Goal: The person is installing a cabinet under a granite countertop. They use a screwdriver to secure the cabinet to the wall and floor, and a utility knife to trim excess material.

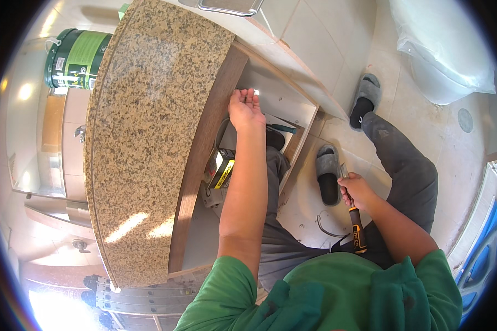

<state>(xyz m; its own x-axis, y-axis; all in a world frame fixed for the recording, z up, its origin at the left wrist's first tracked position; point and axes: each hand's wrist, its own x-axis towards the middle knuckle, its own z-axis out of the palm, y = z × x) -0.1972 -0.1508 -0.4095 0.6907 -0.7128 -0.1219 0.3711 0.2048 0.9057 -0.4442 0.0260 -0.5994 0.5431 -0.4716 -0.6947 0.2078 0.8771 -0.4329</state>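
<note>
12 o'clock: left hand (pixel 246 110), fingers half-curled by wooden edge (pixel 216 110), contact unclear | 3 o'clock: right hand (pixel 357 190) clasped round tool (pixel 358 231) | 10 o'clock: speckled counter (pixel 154 110)

You show two hands: left hand (pixel 247 113) at 12 o'clock, right hand (pixel 358 190) at 3. One orange-and-black-handled tool (pixel 358 233), 4 o'clock. Two grey slippers (pixel 328 159), your 2 and 3. One green bucket (pixel 83 58), 10. One speckled countertop (pixel 149 129), 9. One floor drain (pixel 465 120), between 2 and 3. One metal handle (pixel 248 13), 12.
</note>
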